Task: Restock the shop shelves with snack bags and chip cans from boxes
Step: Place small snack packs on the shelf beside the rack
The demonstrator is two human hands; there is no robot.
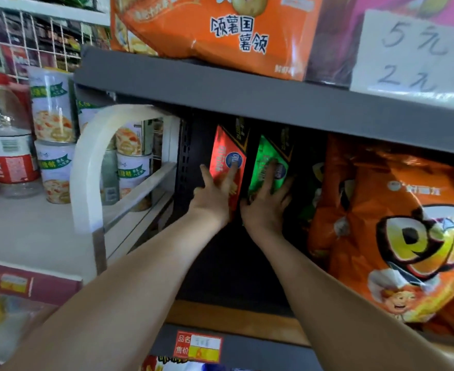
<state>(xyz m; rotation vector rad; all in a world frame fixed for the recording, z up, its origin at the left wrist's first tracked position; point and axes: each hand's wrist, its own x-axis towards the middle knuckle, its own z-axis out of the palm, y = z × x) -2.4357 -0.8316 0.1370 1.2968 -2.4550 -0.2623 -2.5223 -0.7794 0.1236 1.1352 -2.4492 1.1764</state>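
Position of red bag: the red snack bag stands upright at the back of the dark shelf bay, close to the perforated upright. Your left hand lies against its lower front.
Left grip: your fingers are straight and laid on the bag face, thumb spread away to the left. Nothing is clasped.
Position of green bag: the green snack bag stands upright just right of the red one, with a narrow dark gap between them. Your right hand covers its lower half.
Right grip: your fingers are splayed and pressed on the film, not wrapped round it.
Materials: both bags are glossy film, tall and flat, each with a black top corner and a round blue mark. The shelf bay is matt dark metal.
Right neighbour: a large orange bag of crinkled glossy film sits right of the green one. Shadow hides whether they touch.
Upper board: the grey shelf board carries a second orange pack and a handwritten paper sign.
Left side: a white curved rail stands before paper-labelled cans stacked in two tiers, with a clear plastic bottle further left.
Count: one red bag, one green bag, five cans that can be made out, one bottle, and one red-and-yellow price tag on the front edge.
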